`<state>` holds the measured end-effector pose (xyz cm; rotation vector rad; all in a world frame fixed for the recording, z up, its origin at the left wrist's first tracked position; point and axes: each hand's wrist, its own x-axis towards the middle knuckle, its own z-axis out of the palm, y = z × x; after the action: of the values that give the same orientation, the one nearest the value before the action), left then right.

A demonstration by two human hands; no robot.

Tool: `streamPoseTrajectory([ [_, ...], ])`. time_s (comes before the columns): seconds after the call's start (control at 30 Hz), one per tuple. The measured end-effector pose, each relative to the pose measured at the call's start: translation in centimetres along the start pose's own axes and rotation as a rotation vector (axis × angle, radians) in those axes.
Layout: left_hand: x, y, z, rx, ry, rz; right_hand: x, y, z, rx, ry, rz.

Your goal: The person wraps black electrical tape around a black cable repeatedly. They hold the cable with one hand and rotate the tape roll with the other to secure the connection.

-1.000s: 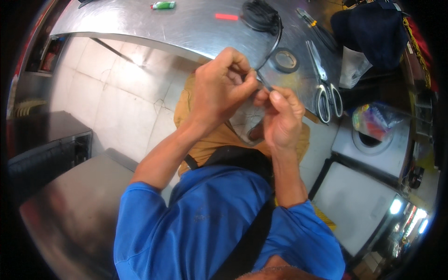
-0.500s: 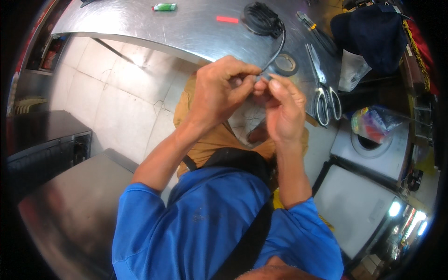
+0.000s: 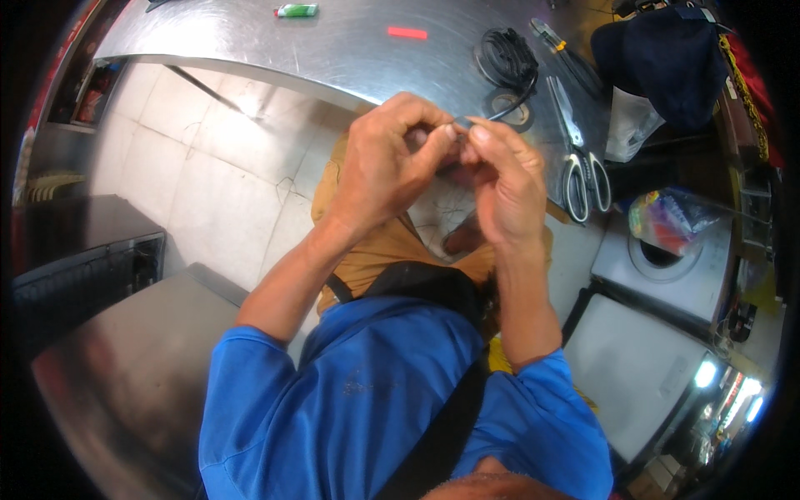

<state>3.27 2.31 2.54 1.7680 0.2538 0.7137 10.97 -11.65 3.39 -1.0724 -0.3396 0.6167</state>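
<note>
My left hand (image 3: 387, 158) and my right hand (image 3: 510, 179) meet above the near edge of the metal table, fingers pinched together. Between the fingertips is the end of a black cable (image 3: 493, 114), with a small grey piece (image 3: 463, 122) at it, possibly tape. How far it wraps round the cable is hidden by the fingers. From there the cable runs over to its coil (image 3: 507, 57) on the table. A roll of dark tape (image 3: 523, 122) lies flat just beyond my right hand, partly under the cable.
On the metal table (image 3: 333, 50) lie a green lighter (image 3: 297, 11), a red strip (image 3: 407, 33), yellow-handled pliers (image 3: 552, 40) and large scissors (image 3: 575, 158). A dark cap (image 3: 662, 62) is at the right. Below it stands a white front-loading machine (image 3: 708, 279), a plastic bag (image 3: 667, 221) against it.
The cable coil has slid to the right and nearer, toward the tape roll. The cable now reaches my fingers from further right. Both hands have moved only slightly and keep their pinch.
</note>
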Motion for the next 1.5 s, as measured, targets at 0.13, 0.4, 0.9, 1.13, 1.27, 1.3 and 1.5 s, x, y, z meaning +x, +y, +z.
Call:
streamPoseTrajectory([
  [0.13, 0.0, 0.4, -0.1, -0.047, 0.013, -0.105, 0.2, -0.7, 0.2, 0.025, -0.037, 0.049],
  [0.4, 0.0, 0.5, -0.2, -0.068, 0.011, -0.150, 0.3, -0.4, -0.1, -0.045, -0.082, 0.000],
  [0.9, -0.1, 0.7, -0.3, 0.150, -0.062, 0.096, 0.5, -2.9, -0.2, -0.838, 0.024, -0.281],
  [1.13, -0.1, 0.7, 0.0, 0.172, -0.041, 0.070, -1.9, -2.0, -1.2, -0.660, 0.042, -0.065],
  [1.27, 0.2, 0.7, -0.3, 0.247, -0.113, 0.095, -2.4, -1.5, -1.8, -0.548, 0.065, 0.008],
  [1.3, 0.3, 0.9, -0.5, 0.212, -0.163, 0.014, -2.5, -1.4, -1.9, -0.530, 0.075, 0.009],
  [1.5, 0.6, 0.7, -0.8, -0.270, -0.345, -0.420, -3.5, -1.3, -2.8, -0.512, 0.106, 0.000],
])
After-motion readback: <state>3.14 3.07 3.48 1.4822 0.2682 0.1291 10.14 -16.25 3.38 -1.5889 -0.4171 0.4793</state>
